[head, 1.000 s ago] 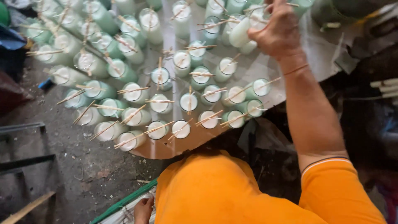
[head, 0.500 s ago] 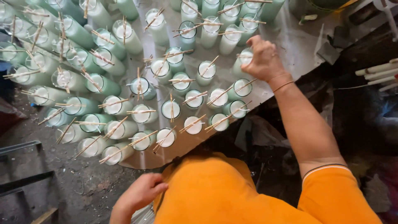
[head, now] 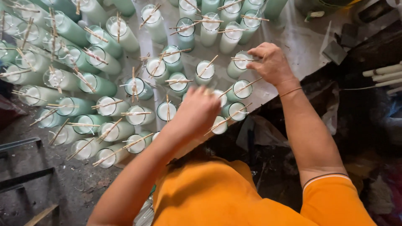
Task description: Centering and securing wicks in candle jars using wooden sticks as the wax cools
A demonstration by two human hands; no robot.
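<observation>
My right hand, in the upper right of the frame, curls loosely over a pale green glass candle, fingertips pinching its thin wooden stick, which lies left to right across the rim. My left hand hovers mid-frame over the nearer row of candles; I cannot tell whether it grips anything.

White-covered table, crowded rows of wax-filled glass jars, sticks across rims
</observation>
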